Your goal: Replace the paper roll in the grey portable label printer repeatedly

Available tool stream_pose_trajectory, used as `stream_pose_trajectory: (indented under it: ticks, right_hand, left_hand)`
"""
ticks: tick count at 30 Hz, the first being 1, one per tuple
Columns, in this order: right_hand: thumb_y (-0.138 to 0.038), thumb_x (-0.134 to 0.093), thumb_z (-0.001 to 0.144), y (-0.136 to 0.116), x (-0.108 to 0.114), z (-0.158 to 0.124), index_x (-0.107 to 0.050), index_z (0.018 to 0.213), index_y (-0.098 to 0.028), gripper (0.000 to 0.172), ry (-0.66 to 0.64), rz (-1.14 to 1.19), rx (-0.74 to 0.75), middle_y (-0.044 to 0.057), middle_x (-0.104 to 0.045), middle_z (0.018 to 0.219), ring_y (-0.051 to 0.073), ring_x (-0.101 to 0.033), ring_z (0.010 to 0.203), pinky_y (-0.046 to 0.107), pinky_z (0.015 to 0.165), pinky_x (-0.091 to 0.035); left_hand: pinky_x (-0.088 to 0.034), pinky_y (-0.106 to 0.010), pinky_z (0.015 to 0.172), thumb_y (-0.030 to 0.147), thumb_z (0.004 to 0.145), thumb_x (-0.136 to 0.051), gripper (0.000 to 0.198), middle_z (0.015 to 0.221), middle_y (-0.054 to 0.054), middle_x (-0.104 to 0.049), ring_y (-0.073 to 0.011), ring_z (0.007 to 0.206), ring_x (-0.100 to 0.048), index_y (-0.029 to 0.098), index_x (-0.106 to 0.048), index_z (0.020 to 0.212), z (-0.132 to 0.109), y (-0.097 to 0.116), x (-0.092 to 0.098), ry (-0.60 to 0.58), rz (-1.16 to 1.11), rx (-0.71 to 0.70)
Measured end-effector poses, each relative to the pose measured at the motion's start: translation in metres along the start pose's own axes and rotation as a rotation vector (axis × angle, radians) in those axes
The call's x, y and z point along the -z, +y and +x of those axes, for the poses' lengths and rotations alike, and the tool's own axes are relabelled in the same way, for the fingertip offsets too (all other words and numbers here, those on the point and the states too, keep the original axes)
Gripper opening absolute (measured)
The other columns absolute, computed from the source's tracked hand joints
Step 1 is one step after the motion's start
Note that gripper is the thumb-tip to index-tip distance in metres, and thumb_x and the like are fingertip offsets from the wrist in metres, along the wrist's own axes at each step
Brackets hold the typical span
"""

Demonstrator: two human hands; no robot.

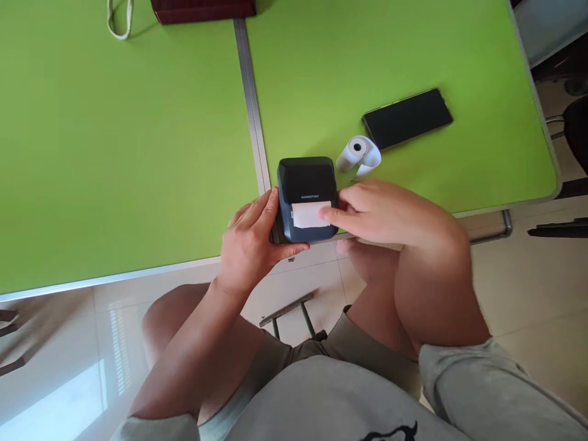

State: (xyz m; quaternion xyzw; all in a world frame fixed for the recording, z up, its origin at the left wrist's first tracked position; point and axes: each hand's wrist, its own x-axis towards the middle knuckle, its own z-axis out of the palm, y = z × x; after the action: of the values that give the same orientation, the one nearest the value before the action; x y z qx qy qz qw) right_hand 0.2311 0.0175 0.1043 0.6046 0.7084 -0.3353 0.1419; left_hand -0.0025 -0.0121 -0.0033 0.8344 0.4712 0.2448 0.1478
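Note:
A small dark mini printer (308, 177) sits at the near edge of the green table, with a white paper strip (305, 215) lying out of its slot. My left hand (250, 236) grips the printer's left side, fingers along the side and thumb at the near edge. My right hand (367, 208) is closed at the printer's right side. Its thumb presses on the right end of the strip, while its other fingertips are hidden. Just beyond that hand stands a white paper roll (357, 149) with its loose end curling to the right.
A black smartphone (408, 118) lies behind the roll. At the top edge are a dark red box (202, 9) and a white cord loop (120, 30). A metal seam (250, 92) runs across the green table (138, 153). My legs are below the near edge.

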Motion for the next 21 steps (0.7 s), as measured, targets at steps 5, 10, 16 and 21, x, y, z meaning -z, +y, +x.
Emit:
stream_pose_trajectory:
  ticks: [5,10,16,21]
  right_hand:
    - [-0.042,-0.071,0.086,0.001,-0.008,0.001,-0.072,0.101,-0.021,0.026,-0.017,0.062,0.135,0.005,-0.078,0.083,0.021,-0.067,0.073,0.031,0.063,-0.038]
    - [-0.039,-0.074,0.083,0.007,-0.012,-0.001,-0.072,0.092,-0.022,0.019,-0.030,0.091,0.133,0.004,-0.076,0.078,0.019,-0.065,0.067,0.031,0.063,-0.037]
    - [-0.049,-0.062,0.095,0.007,-0.010,-0.010,-0.063,0.077,-0.021,0.034,0.201,0.128,-0.003,0.002,-0.069,0.069,0.016,-0.057,0.061,0.031,0.062,-0.034]
    - [-0.029,-0.074,0.085,-0.003,-0.010,-0.002,-0.062,0.088,-0.022,0.015,0.462,0.142,0.001,-0.001,-0.068,0.073,0.015,-0.058,0.066,0.030,0.063,-0.035]
  left_hand:
    - [-0.053,-0.045,0.119,0.091,0.081,-0.057,0.104,0.150,-0.015,-0.067,-0.0346,0.137,-0.066,0.022,-0.053,0.158,0.003,-0.002,-0.001,0.017,-0.058,0.018]
    - [-0.054,-0.045,0.117,0.093,0.077,-0.060,0.107,0.155,-0.016,-0.063,-0.0358,0.138,-0.065,0.020,-0.056,0.156,0.003,-0.005,-0.004,0.012,-0.065,0.053]
    - [-0.051,-0.044,0.118,0.098,0.079,-0.051,0.114,0.157,-0.018,-0.060,-0.0367,0.139,-0.064,0.016,-0.053,0.158,0.001,-0.003,-0.004,-0.012,-0.031,0.067]
    - [-0.050,-0.043,0.118,0.095,0.085,-0.046,0.109,0.156,-0.019,-0.061,-0.0352,0.140,-0.063,0.013,-0.052,0.156,0.001,0.001,-0.005,-0.025,-0.005,0.081]
